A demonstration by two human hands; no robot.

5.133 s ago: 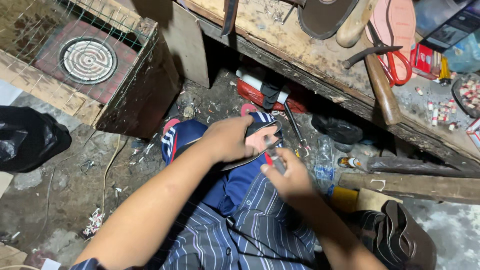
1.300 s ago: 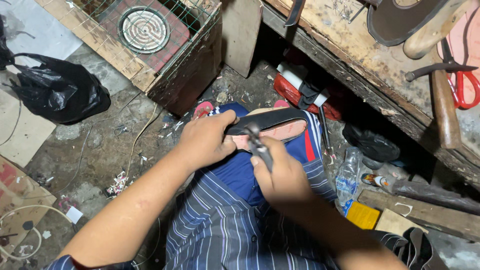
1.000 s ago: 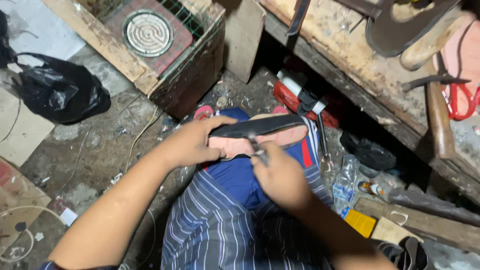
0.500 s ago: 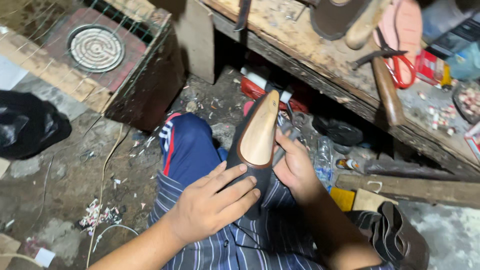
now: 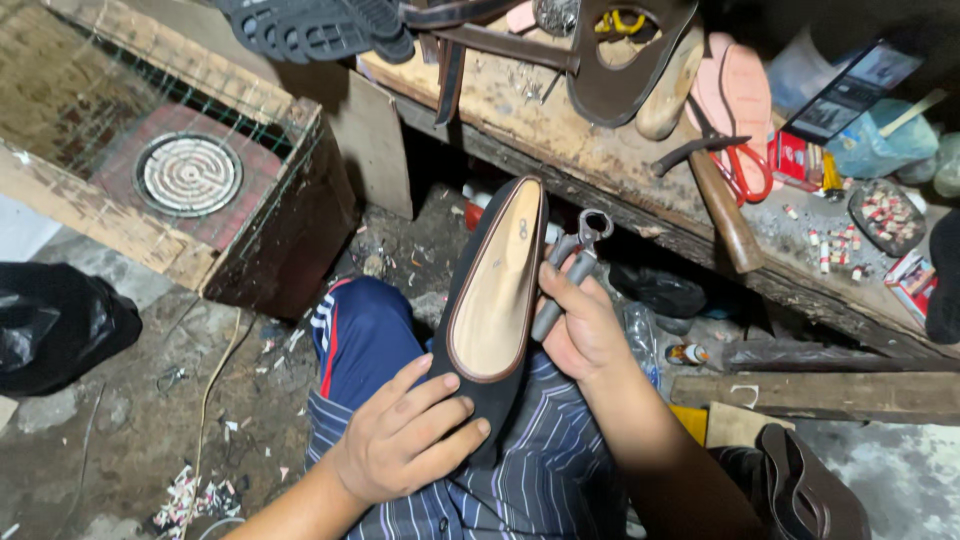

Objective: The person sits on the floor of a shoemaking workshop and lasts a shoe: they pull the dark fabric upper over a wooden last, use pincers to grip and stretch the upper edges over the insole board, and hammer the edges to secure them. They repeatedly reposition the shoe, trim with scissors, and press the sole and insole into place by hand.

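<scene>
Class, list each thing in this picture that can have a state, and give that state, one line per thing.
Black flat shoe: upright on the lap, tan insole showing.
Left hand: gripping the shoe's heel end.
Right hand: closed around the pincers.
Pincers: jaws up, nearly shut, beside the shoe.
Hammer: lying unused on the workbench.

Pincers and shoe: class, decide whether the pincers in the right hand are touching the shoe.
Cannot tell. In the head view the pincers run right alongside the shoe rim, held by the right hand, but no clear gap or contact shows.
</scene>
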